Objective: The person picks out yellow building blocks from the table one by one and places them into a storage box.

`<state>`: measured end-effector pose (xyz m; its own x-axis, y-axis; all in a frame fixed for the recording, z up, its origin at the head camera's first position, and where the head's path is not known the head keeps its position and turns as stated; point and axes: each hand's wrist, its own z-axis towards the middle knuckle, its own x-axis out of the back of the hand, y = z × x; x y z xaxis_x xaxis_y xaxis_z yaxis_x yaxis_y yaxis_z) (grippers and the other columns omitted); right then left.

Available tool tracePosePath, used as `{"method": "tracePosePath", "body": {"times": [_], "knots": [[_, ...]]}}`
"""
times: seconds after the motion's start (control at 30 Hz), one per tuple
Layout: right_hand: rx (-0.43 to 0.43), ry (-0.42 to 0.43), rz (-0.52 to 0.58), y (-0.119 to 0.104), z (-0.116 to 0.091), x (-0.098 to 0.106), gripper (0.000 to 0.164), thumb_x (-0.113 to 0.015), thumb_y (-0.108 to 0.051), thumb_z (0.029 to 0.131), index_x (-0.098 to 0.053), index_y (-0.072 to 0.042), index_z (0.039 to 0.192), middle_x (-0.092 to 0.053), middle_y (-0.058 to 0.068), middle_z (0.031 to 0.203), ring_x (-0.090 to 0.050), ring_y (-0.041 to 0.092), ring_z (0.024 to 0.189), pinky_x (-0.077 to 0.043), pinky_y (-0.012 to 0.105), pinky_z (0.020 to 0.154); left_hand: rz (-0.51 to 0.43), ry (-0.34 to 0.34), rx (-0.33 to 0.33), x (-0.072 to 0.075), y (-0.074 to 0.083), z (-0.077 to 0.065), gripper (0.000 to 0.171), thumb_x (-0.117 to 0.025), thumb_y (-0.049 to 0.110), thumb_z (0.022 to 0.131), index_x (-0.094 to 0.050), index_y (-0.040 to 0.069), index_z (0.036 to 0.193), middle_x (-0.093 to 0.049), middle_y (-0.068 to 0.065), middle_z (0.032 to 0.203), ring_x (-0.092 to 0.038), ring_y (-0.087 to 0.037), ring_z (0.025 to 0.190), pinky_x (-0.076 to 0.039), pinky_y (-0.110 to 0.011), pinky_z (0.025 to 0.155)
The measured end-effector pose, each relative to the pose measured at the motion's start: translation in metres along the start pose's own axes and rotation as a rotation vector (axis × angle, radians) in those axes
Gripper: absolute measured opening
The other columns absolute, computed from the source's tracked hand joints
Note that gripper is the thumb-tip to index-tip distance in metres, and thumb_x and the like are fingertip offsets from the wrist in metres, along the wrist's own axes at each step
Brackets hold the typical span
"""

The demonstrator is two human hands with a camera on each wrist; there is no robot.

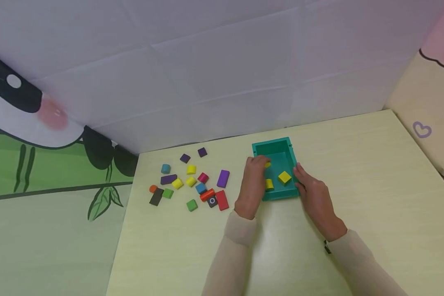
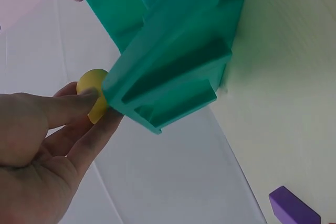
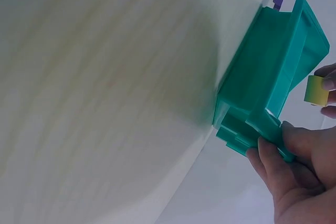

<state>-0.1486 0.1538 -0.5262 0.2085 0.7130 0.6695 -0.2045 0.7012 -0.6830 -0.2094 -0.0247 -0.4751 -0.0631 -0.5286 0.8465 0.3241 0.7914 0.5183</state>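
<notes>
A teal plastic bin [image 1: 277,148] stands on the table, with a yellow cube [image 1: 284,177] and another yellow block [image 1: 269,184] inside. My left hand [image 1: 253,185] is over the bin's left side. Between thumb and fingers it pinches a yellow block [image 2: 90,82] with a curved side, also visible as a yellow block [image 3: 316,91] in the right wrist view. On the other side, my right hand [image 1: 317,201] holds the bin's right wall; the right wrist view shows its thumb and fingers [image 3: 270,163] pinching the rim.
Left of the bin lie several scattered toy blocks, among them a purple block [image 1: 223,179], a red block [image 1: 222,200], a green block [image 1: 192,205] and a black block [image 1: 156,197]. A pale cloth wall [image 1: 222,90] rises behind the table [image 1: 281,255].
</notes>
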Motion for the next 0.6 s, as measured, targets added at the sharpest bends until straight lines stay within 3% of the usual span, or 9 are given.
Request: {"method": "tracePosePath", "body": {"times": [0.4,0.6], "knots": [[0.045,0.043,-0.011,0.002,0.0,-0.003,0.055,-0.077,0.015,0.086,-0.06,0.011,0.138,-0.058,0.025,0.146,-0.061,0.046,0.126,-0.056,0.056,0.095,0.104,-0.076,-0.048,-0.016,0.004,0.008,0.037,-0.062,-0.01,0.101,-0.07,0.007,0.132,-0.071,-0.005,0.135,-0.057,-0.023,0.12,-0.051,-0.025,0.108],[0.059,0.049,-0.008,0.004,0.0,-0.005,0.055,-0.077,0.016,0.086,-0.061,0.011,0.138,-0.058,0.025,0.146,-0.062,0.046,0.125,-0.057,0.056,0.095,0.213,-0.096,-0.075,-0.022,0.005,0.009,0.036,-0.065,-0.007,0.101,-0.071,0.008,0.133,-0.071,-0.006,0.135,-0.058,-0.022,0.12,-0.051,-0.024,0.108]]}}
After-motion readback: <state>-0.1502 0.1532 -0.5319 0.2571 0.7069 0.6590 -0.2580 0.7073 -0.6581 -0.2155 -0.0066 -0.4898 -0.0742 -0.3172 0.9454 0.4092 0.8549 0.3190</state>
